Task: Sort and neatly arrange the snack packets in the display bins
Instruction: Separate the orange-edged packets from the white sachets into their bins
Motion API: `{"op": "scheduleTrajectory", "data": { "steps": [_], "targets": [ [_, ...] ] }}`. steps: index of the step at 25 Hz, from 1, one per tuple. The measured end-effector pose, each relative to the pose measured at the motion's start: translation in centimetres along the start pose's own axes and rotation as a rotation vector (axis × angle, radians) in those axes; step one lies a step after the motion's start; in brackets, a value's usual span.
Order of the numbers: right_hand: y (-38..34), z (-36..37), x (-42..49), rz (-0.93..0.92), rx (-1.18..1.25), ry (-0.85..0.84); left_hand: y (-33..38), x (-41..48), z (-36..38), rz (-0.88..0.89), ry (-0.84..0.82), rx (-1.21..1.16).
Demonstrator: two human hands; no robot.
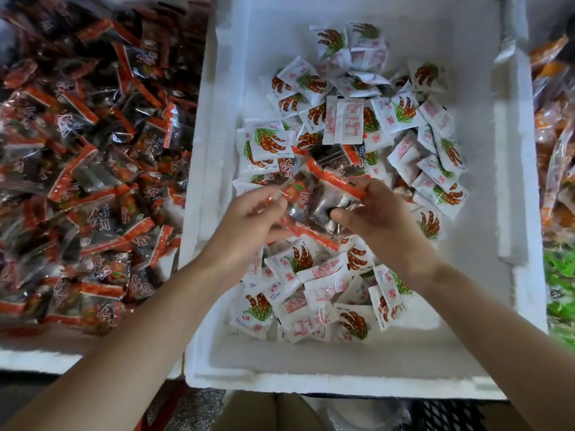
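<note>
White foam, grainy and chipped along its thick rim, forms the middle bin (342,381). Inside lies a loose heap of small, pillow-shaped white packets (401,110) with crimped, saw-toothed ends. Some show brown pods and green leaves, others a back printed in red.

Above this heap both hands hold a small bunch of dark packets (314,197), glossy clear film with orange-red end strips and a round orange print. The left hand (245,222) pinches the left side of the bunch between thumb and fingers. The right hand (376,213) grips the right side, its fingers curled over the crinkled film and its thumb pressed underneath.

Packets of the same dark, shiny kind fill the left bin (93,150) in a jumbled pile. At the right edge sit orange packets (553,126), with green packets (560,281) nearer.
</note>
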State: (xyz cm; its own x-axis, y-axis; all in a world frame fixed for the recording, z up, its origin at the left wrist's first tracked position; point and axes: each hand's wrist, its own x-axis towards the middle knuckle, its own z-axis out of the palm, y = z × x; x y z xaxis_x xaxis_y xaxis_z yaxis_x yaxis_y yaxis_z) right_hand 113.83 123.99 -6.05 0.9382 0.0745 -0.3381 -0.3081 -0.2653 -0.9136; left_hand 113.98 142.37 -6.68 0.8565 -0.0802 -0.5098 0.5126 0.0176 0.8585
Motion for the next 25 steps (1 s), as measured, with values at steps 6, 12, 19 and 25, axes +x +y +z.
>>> {"op": "scheduleTrajectory", "data": {
  "steps": [6,12,19,25],
  "targets": [
    [-1.1,1.8,0.6,0.066,-0.050,-0.098,-0.6,-2.2,-1.1,-0.018,-0.148,-0.019],
    [-2.3,4.9,-0.6,-0.051,-0.230,-0.263,-0.9,-3.3,-4.0,-0.035,-0.168,-0.049],
    [0.5,6.4,3.4,0.077,-0.268,0.006,-1.1,-4.0,-6.2,0.092,0.244,-0.052],
    [2.9,9.0,4.7,0.001,-0.671,0.098,-1.2,-4.4,-7.0,0.131,0.379,-0.121]
  ]
}}
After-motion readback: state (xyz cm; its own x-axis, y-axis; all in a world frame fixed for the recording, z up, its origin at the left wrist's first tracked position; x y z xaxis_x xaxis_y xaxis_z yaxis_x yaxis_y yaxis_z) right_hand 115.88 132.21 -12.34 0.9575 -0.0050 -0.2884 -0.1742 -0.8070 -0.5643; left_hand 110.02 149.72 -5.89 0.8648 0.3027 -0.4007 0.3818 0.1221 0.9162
